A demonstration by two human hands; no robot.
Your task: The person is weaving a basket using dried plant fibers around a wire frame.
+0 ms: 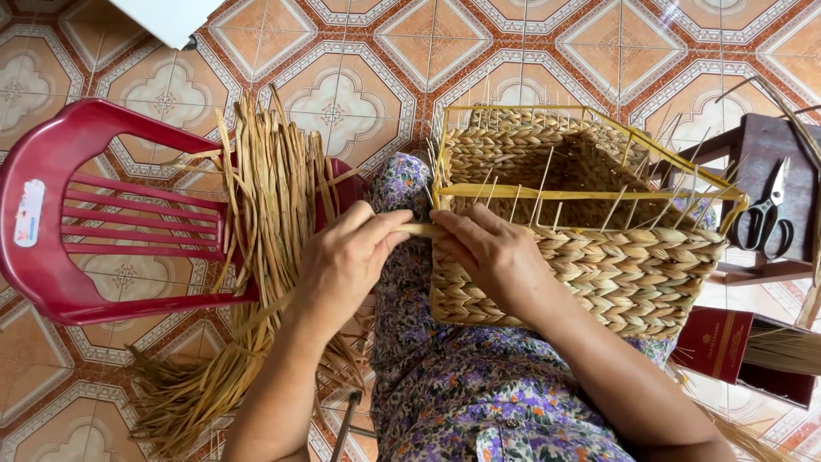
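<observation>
Your lap, in its purple floral cloth point(479, 393), fills the bottom of the head view, and the half-woven straw basket point(590, 248) rests on it, tilted toward you, its yellow wire frame point(581, 193) and thin upright stakes bare above the finished braid. Your left hand point(342, 265) pinches a flat straw strand point(419, 229) at the basket's near left corner. Your right hand point(496, 257) presses fingers closed over the same strand, against the woven wall. You seem to be mid-row, working the strand around a corner stake; the next pass likely needs steady tension and a tight tuck. A bundle of loose straw point(265, 222) drapes over the red plastic chair point(94, 214) on your left. Black scissors point(765, 218) lie on a dark wooden stool point(770, 137) at right.
</observation>
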